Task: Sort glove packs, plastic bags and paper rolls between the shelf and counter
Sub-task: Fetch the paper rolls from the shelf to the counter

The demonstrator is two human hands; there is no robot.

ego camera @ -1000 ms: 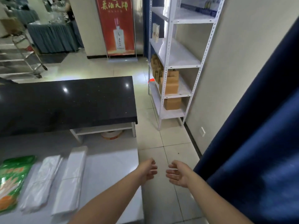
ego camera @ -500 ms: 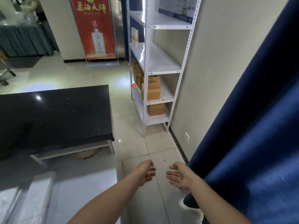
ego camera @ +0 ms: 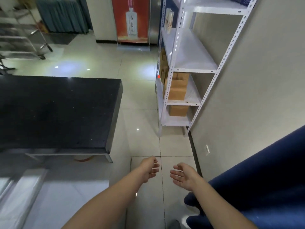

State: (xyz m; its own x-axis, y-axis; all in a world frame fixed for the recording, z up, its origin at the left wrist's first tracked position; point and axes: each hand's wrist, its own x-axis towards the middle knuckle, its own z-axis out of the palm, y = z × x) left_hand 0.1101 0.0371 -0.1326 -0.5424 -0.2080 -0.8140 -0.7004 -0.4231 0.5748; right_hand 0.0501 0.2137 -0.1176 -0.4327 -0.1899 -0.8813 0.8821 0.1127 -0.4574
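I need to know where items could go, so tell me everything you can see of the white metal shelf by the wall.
The white metal shelf stands upright on the tiled floor against the beige wall, right of the black counter. Its posts are perforated angle steel carrying flat white boards. The middle board is bare apart from slim packs at its far end; brown cardboard boxes sit on the two lower levels. Neither hand touches it.
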